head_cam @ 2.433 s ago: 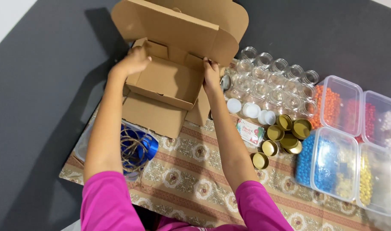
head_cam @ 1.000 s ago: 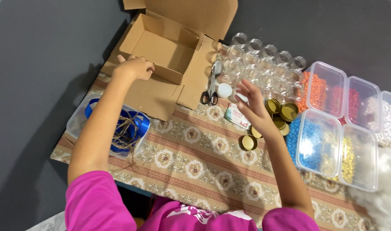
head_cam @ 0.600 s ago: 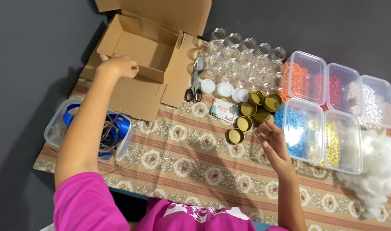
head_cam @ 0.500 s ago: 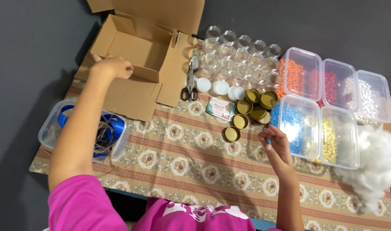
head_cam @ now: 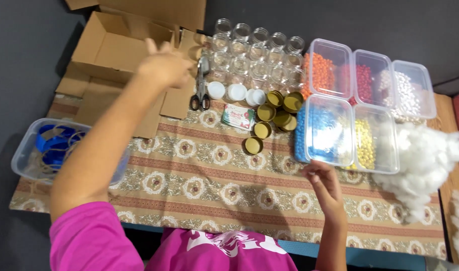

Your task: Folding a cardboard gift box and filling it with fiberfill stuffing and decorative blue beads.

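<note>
My left hand (head_cam: 164,64) hovers with fingers spread and nothing in it, over the right flap of an open brown cardboard box (head_cam: 114,47) and beside black-handled scissors (head_cam: 201,90). My right hand (head_cam: 324,184) is low over the patterned cloth (head_cam: 199,175), fingers loosely apart and empty, just in front of the clear tub of blue beads (head_cam: 322,128). Gold lids (head_cam: 272,118) and white caps (head_cam: 235,92) lie between my hands. Rows of small glass jars (head_cam: 254,52) stand behind them.
Clear lidded tubs hold orange (head_cam: 324,73), red (head_cam: 367,80), white (head_cam: 407,90) and yellow (head_cam: 370,143) beads. White stuffing (head_cam: 420,160) is piled at the right. A clear tub with blue ribbon and twine (head_cam: 54,148) sits at the left. A small printed packet (head_cam: 238,116) lies mid-table.
My hands left the cardboard box. My right hand swept right and down to the front of the blue bead tub. My left hand lifted off the box and shifted right toward the scissors.
</note>
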